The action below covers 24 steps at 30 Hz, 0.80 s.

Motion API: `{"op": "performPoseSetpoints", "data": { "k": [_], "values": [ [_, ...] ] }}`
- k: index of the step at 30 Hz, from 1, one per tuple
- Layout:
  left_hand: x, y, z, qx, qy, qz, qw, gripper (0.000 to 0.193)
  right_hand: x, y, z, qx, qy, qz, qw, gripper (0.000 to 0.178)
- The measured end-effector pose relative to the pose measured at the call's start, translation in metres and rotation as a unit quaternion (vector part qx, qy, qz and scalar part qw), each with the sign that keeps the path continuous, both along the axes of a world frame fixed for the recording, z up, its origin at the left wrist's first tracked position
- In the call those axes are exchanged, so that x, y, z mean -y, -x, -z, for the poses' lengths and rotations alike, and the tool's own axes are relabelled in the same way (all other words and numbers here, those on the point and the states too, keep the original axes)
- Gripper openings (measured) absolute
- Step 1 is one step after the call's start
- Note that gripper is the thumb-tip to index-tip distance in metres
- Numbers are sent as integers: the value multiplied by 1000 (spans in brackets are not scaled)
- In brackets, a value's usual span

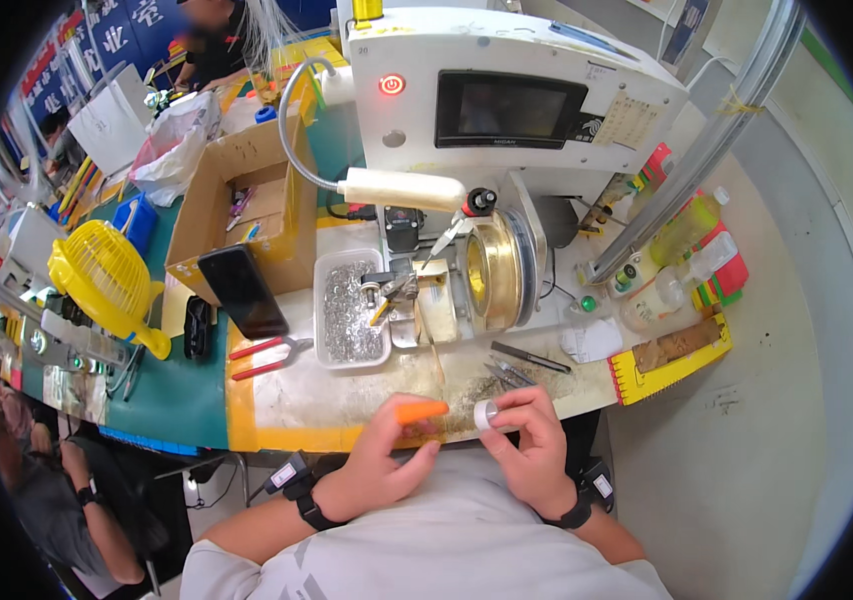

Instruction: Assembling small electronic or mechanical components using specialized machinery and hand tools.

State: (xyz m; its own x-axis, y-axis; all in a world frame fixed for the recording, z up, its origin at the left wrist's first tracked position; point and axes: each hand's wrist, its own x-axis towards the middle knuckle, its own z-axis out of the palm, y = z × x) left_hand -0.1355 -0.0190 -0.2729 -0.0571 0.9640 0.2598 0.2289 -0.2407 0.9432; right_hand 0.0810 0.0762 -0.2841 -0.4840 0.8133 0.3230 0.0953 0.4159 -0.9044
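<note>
Near the bench's front edge, my right hand grips a small white roll, possibly tape, between thumb and fingertips. To its left, my left hand has its thumb and index finger apart, with nothing visible between them. An orange finger cot covers the left index finger. Just beyond my hands stands a white machine with a gold wheel and a dark screen. Tweezers lie on the bench close to my right hand.
A clear tub of small metal parts sits left of the wheel. Red-handled pliers, a phone, a cardboard box and a yellow fan are farther left. Bottles stand at right. Other people work at far left.
</note>
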Motion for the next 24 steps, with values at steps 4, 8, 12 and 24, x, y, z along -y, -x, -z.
{"op": "performPoseSetpoints", "data": {
  "k": [4, 8, 12, 24],
  "values": [
    [-3, -4, -4, 90, 12, -52, 995, 44, 13, 6, -16, -36, 26, -10, 999, 22],
    [-2, -5, -4, 30, -22, -29, 999, 46, 14, 10, -19, 11, -28, -22, 999, 22],
    [-2, -8, -2, 33, 4, -41, 999, 45, 18, 15, -18, 31, -30, -40, 998, 21],
    [2, -7, 6, 67, 33, -43, 996, 36, 19, 22, -24, 42, -49, -5, 998, 23]
  ]
}}
